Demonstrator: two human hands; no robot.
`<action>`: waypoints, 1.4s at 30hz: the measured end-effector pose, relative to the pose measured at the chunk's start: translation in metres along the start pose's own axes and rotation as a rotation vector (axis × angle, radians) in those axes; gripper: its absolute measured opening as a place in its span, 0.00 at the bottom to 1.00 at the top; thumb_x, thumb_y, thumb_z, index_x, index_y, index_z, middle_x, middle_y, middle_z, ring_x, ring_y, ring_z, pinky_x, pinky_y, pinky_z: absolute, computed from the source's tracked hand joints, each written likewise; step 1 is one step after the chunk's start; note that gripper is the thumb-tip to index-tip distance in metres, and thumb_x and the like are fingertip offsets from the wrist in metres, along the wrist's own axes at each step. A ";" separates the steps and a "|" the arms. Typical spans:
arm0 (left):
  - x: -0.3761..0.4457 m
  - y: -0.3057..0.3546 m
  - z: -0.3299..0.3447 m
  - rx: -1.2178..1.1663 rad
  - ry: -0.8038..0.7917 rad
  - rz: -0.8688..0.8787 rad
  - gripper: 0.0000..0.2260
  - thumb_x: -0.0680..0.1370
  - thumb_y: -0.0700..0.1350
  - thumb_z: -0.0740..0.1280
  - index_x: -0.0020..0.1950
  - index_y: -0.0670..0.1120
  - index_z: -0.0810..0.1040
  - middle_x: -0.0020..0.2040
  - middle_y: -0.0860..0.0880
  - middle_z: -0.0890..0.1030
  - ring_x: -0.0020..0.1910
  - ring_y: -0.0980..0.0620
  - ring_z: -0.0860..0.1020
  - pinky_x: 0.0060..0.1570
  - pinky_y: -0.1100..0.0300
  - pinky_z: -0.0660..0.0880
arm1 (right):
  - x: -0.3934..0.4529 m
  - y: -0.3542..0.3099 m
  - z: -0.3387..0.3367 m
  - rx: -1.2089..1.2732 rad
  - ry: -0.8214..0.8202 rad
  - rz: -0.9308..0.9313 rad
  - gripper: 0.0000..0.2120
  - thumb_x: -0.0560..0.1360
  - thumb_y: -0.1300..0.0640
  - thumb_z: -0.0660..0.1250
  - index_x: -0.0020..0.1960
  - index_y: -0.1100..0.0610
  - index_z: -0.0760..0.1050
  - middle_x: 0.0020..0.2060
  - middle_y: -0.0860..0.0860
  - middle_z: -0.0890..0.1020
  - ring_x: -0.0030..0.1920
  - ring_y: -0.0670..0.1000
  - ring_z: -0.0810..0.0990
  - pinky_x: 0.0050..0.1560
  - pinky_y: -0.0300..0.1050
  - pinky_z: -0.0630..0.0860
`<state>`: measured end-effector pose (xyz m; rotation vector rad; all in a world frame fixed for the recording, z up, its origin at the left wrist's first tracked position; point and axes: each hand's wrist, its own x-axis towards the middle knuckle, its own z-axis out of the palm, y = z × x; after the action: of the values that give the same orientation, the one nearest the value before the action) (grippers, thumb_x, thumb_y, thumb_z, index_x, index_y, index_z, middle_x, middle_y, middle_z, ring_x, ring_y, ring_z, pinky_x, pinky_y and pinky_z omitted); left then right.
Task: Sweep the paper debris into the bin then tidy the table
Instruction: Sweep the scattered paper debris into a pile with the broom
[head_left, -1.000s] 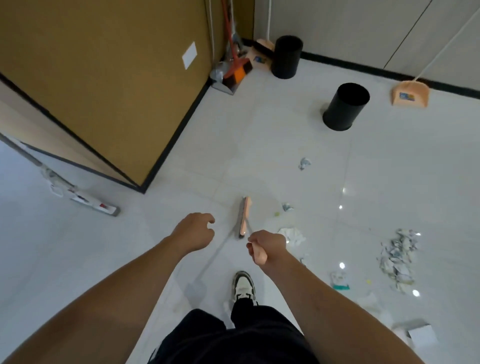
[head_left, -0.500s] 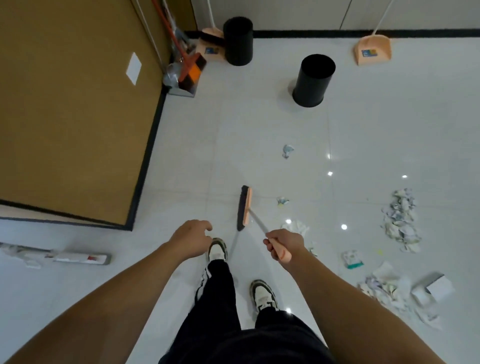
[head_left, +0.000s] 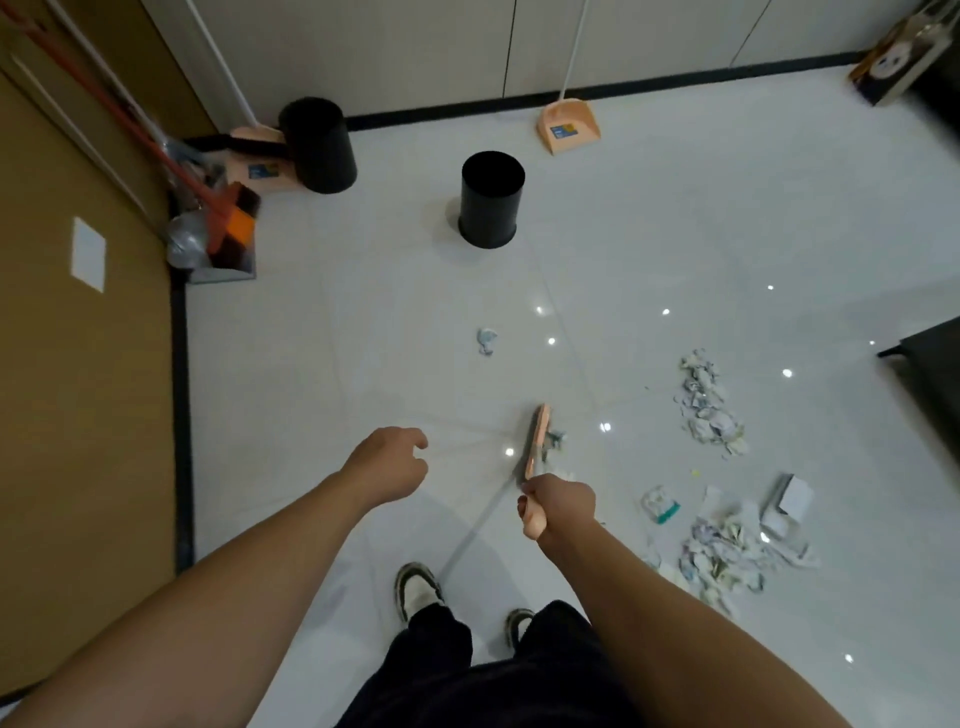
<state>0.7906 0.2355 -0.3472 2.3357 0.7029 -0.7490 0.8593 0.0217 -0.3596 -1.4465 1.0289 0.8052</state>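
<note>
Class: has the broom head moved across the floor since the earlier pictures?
Yes. The broom head has swept rightward, now touching the small scrap it earlier stood left of.

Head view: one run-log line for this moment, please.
stage: sweeping | right hand: grips broom | left hand: free | paper debris: on floor | bin: upright, apart

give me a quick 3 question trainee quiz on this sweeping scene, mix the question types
1. True or false: the right hand grips the broom handle.
2. Which object stands nearest the back wall? A) open black bin B) peach dustpan C) crumpled scrap
3. Fill in: the left hand holds ____.

Key: 1 true. 2 B. 3 nothing; its fingers hang loosely curled.
</note>
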 end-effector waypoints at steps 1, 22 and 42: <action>0.006 -0.004 -0.009 0.012 0.005 -0.001 0.19 0.78 0.48 0.62 0.69 0.52 0.73 0.69 0.47 0.74 0.63 0.47 0.74 0.56 0.58 0.71 | 0.000 -0.005 0.007 0.011 -0.004 -0.015 0.05 0.71 0.74 0.65 0.38 0.68 0.74 0.24 0.57 0.75 0.19 0.53 0.73 0.23 0.39 0.69; 0.200 0.041 -0.162 0.175 -0.042 -0.100 0.18 0.77 0.47 0.63 0.68 0.52 0.75 0.67 0.47 0.76 0.64 0.48 0.74 0.60 0.58 0.71 | 0.095 -0.215 0.158 0.045 -0.219 0.047 0.02 0.71 0.73 0.66 0.41 0.70 0.74 0.34 0.63 0.75 0.17 0.53 0.71 0.19 0.36 0.66; 0.339 0.272 -0.170 0.629 -0.321 0.620 0.20 0.77 0.44 0.61 0.69 0.51 0.74 0.68 0.47 0.75 0.62 0.48 0.75 0.57 0.59 0.72 | 0.112 -0.231 0.040 0.786 0.361 0.069 0.08 0.71 0.71 0.67 0.36 0.63 0.73 0.31 0.59 0.73 0.26 0.53 0.70 0.27 0.41 0.65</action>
<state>1.2567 0.2598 -0.3531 2.6446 -0.4580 -1.1083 1.1178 0.0410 -0.3766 -0.8812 1.4629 0.1252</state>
